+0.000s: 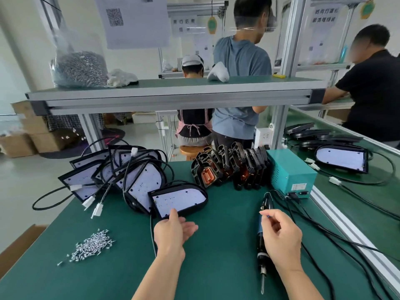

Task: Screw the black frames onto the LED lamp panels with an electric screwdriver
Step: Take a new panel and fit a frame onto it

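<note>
The screwdriver [259, 245] lies lengthwise on the bench [216, 263], its bit pointing toward the person. The right hand [281, 239] curls over it, but I cannot tell if it grips. The left hand [171, 232], fingers loose, touches the nearest lamp panel [180, 200].

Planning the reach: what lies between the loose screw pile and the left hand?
Head view: bare green mat, then one thin black cable beside the left hand.

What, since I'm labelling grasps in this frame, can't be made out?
Head view only:
- Right hand: it covers the screwdriver mid-body; whether its fingers grip it is unclear.
- Panel touched by the left hand: print too small to read.
- Screws: head type too small to tell.
- Signs: blurred.
</note>
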Available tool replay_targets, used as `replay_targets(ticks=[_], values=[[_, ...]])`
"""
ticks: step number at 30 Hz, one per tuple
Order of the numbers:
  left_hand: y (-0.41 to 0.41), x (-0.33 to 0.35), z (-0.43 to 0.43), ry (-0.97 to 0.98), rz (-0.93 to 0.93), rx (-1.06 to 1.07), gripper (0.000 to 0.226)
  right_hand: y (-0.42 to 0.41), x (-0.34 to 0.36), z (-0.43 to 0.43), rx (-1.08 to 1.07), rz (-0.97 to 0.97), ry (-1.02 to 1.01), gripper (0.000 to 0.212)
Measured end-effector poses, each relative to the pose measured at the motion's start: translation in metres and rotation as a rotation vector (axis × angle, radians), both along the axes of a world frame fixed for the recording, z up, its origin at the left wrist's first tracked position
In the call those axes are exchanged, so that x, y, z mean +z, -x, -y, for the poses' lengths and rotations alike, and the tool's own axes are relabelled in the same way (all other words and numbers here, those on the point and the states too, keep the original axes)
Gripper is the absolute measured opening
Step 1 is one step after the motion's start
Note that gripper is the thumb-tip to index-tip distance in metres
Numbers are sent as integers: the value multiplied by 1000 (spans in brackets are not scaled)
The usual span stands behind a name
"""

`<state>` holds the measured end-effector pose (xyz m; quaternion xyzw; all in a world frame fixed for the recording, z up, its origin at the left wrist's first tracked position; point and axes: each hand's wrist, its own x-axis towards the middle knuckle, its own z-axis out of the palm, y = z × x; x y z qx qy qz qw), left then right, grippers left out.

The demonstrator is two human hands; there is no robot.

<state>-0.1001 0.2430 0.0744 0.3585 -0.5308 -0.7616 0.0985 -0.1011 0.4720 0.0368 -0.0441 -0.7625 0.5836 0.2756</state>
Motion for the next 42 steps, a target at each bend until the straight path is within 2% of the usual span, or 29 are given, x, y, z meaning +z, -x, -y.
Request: replay_targets(ticks=[2,4,5,6,8,9,12,14,19,24,26,27,28,29,32,35,38,42], values=[[-11,-5,5,412,22,-25,32,0,0,0,0,4,9,27],[-22,-10,14,838,59,44,24,0,0,0,-1,4,11,27],[-24,-14,20,953,63,102,28,0,0,0,-2,1,12,27],[-23,-16,26,990,85,128,43,0,0,0,-4,-2,13,28],[-17,-14,31,955,175,63,67,1,-1,1,-10,-8,8,28],[-12,-11,32,937,210,9,69,1,-1,0,-14,-13,2,29],[4,-5,33,895,260,-104,58,3,-2,0,-26,-26,-7,30],[14,-3,37,783,266,-110,43,3,-2,-1,-36,-36,-5,30],[12,-8,41,585,131,-143,8,4,-2,-3,-42,-41,-6,32],[-9,-10,62,592,86,-178,13,-1,5,1,-29,-56,-52,33],[-9,-4,66,611,99,-231,11,-4,13,6,26,-31,-199,22],[-10,0,65,654,137,-341,7,-5,18,10,84,11,-316,19],[-10,7,61,696,212,-483,4,-6,23,16,166,72,-444,24],[-7,7,61,701,267,-533,3,-7,27,22,264,136,-552,34],[-6,7,63,631,139,-490,13,-13,31,46,481,264,-775,59],[-8,6,59,598,42,-492,3,-22,27,66,511,367,-912,58],[-8,-4,56,574,27,-391,23,-27,26,77,430,440,-841,35],[-17,-5,61,622,69,-487,36,-27,19,86,308,437,-685,36]])
